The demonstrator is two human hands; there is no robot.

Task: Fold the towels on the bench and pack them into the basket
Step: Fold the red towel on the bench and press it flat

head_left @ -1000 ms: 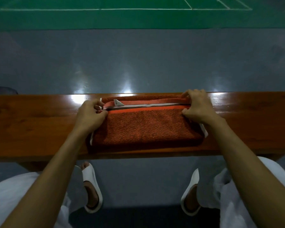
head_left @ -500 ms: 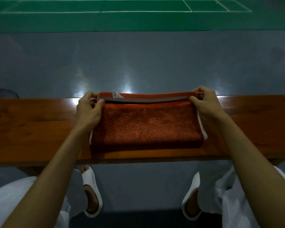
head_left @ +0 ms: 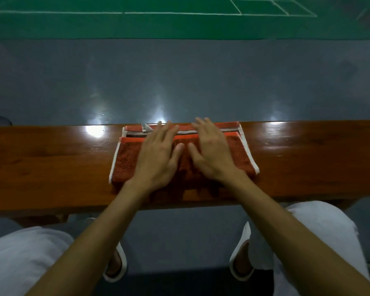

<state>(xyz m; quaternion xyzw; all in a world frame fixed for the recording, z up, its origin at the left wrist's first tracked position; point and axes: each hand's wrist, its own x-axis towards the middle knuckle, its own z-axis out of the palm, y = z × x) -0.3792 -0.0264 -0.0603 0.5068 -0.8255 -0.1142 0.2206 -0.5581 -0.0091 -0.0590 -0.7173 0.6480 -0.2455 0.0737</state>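
**One towel folded and under press; basket not sighted**

Status: A single orange towel [head_left: 126, 161] lies at the centre of the view on the bench [head_left: 51, 163], folded into a flat oblong running 9 to 3 o'clock. The left hand [head_left: 158, 159] and right hand [head_left: 212, 154] rest side by side on top of it. Both are released, palms down and fingers straight, pressing the cloth and gripping nothing.

Progress: In my judgement the folding of this towel is near its end and the present step is smoothing. The top layer stops short of the layer beneath at 12 o'clock, leaving a pale stripe and a small label [head_left: 145, 127] exposed. Packing has not begun. No basket appears in view, and no other towel is visible.

Edges and room: The towel's 12 o'clock edge sits at the bench's far edge, so a push that way could slide it onto the grey floor [head_left: 179, 82]. A strip of bare wood lies between its 6 o'clock fold and the near edge. White trim [head_left: 247, 148] marks both short ends. Bare bench extends well out towards 9 and 3 o'clock, which gives sideways room for lifting or turning.
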